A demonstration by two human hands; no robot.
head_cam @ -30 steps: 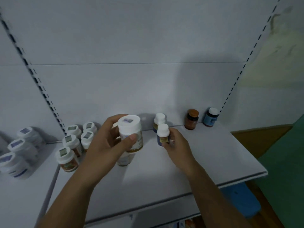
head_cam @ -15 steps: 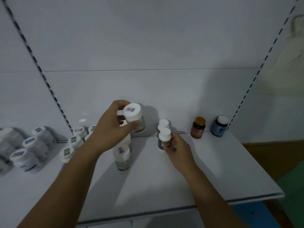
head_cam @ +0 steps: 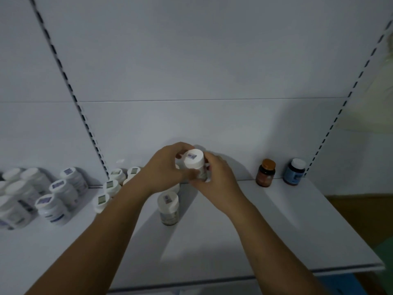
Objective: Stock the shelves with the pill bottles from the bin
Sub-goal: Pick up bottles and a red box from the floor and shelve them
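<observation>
Head view: left hand (head_cam: 163, 169) and right hand (head_cam: 219, 182) both curled round white-capped bottle (head_cam: 194, 161) at frame centre, held above shelf (head_cam: 276, 220). Second bottle (head_cam: 168, 206) stood on shelf just below. Brown bottle (head_cam: 265, 173), blue bottle (head_cam: 295, 171) stood centre right, at shelf back.

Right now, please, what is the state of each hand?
Left hand: holds the bottle near its cap.
Right hand: fingers curled round the same bottle's body.

Shelf (head_cam: 276, 226) lies open between white-capped bottle (head_cam: 168, 207) and amber bottle (head_cam: 265, 173); bottle cluster (head_cam: 110, 186) blocks the left
</observation>
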